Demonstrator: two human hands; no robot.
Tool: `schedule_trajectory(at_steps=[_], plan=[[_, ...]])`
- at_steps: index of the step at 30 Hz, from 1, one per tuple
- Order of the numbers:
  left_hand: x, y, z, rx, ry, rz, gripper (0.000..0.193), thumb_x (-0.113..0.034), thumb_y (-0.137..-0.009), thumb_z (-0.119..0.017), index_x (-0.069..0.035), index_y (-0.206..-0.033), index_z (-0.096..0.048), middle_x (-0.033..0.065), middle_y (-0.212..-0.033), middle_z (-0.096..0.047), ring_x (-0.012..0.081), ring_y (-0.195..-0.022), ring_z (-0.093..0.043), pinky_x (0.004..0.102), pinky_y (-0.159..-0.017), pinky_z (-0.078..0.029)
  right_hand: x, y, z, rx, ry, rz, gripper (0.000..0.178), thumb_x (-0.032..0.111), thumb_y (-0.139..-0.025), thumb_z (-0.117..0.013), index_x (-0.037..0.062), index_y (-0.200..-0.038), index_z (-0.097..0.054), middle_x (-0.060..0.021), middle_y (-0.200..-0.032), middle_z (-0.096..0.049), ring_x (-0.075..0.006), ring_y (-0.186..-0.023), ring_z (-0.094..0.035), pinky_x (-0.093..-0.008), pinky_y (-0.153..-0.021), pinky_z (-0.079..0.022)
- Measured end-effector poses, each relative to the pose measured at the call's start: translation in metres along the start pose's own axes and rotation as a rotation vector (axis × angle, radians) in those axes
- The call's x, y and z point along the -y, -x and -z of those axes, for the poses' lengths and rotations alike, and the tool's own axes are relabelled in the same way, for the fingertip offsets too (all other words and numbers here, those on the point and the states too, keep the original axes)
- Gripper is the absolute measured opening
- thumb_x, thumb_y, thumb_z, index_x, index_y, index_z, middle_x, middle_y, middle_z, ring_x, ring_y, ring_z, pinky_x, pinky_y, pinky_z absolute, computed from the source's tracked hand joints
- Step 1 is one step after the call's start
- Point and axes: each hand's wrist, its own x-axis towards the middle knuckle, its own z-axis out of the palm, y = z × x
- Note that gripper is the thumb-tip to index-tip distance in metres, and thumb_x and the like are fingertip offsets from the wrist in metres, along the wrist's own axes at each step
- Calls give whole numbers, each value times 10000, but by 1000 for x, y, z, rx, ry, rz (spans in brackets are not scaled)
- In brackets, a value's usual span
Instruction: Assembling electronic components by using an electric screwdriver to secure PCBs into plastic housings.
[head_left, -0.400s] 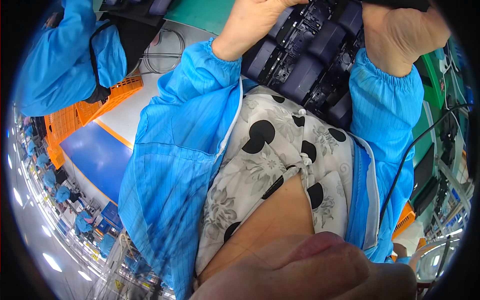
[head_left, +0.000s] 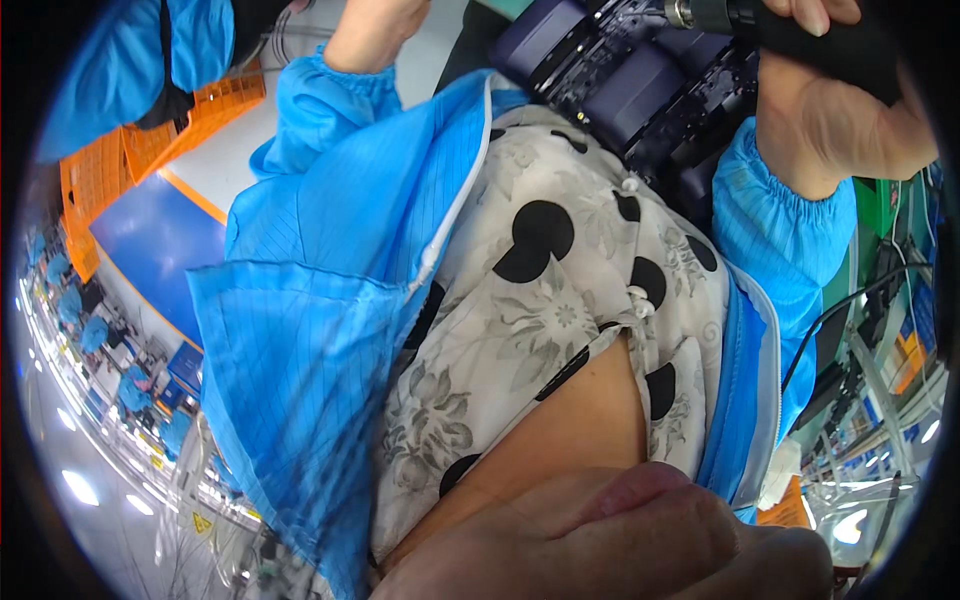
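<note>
My right hand (head_left: 845,120) is wrapped around a black electric screwdriver (head_left: 735,15) at the upper right. The tool lies sideways, its silver collar pointing left over a group of dark plastic housings (head_left: 635,95). These housings have smooth purplish-black blocks and small mechanical parts between them, and they sit just in front of my body. At the upper edge, my left hand (head_left: 385,25) is off to the left of the housings. Its fingers are cut off by the picture's edge, so whether they hold anything is hidden.
To the left is a person in a blue sleeve (head_left: 110,70), beside orange crates (head_left: 95,205) and a blue board (head_left: 160,245). A black cable (head_left: 850,300) runs along my right side. A green bin (head_left: 885,210) stands at the far right.
My left hand has moved left, away from the housings. My right hand has shifted right and down, bringing the screwdriver's silver collar into view. The whole view has shifted slightly.
</note>
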Motion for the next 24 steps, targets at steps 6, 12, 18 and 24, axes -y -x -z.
schedule_trajectory(at_steps=[6,12,18,24], plan=[[76,56,34,198,-283,-3,306,-263,-1006,-642,-15,-844,-718,2,-711,-661,73,-625,-561,236,-576,-440,-16,38,-21,221,134,-46,381,366,-955,-616,62,-1179,-565,-65,-824,-606,-186,-638,-578,-365,-650,-502],[107,70,22,386,94,234,242,-181,-844,-852,1,-951,-733,38,-855,-737,90,-771,-649,245,-703,-523,-28,58,-27,203,166,-227,366,321,-934,-652,57,-1171,-561,-61,-822,-596,-183,-636,-578,-362,-654,-509],[105,72,-8,470,123,175,281,-192,-843,-878,-9,-998,-732,-40,-837,-663,38,-755,-569,237,-640,-469,-71,48,25,510,402,11,338,284,-955,-655,68,-1191,-544,-52,-845,-589,-185,-685,-575,-360,-685,-503],[107,74,-21,411,-30,234,278,-171,-862,-865,-4,-1038,-730,-66,-834,-637,24,-727,-531,232,-613,-448,-39,67,-31,234,133,-276,331,288,-965,-646,72,-1192,-541,-55,-859,-586,-183,-694,-574,-359,-694,-502]])
